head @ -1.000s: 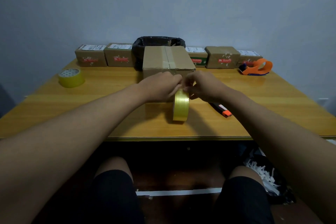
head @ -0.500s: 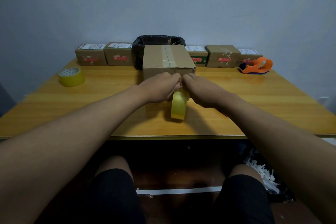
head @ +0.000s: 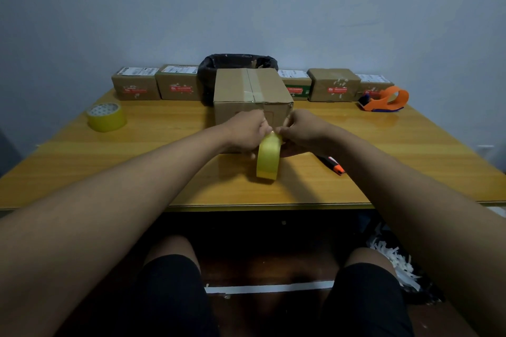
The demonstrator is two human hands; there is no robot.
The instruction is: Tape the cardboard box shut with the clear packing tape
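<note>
A brown cardboard box (head: pixel 250 89) stands in the middle of the wooden table (head: pixel 383 145), its top flaps closed with a tape strip along the seam. Just in front of it a yellowish roll of clear packing tape (head: pixel 269 157) stands on edge. My left hand (head: pixel 246 133) and my right hand (head: pixel 304 131) meet at the top of the roll, fingers pinched on it right against the box's front face. Whether a loose tape end is pulled out is hidden by the fingers.
A second tape roll (head: pixel 107 117) lies at the far left. An orange tape dispenser (head: pixel 384 100) sits at the far right. An orange-tipped cutter (head: pixel 332 165) lies beside my right forearm. Small parcels (head: pixel 176 86) and a black bin (head: pixel 236 63) line the back edge.
The roll and both hands shifted slightly toward the box and back; the pinch on the top of the roll stays. The cutter shows again beside my right forearm.
</note>
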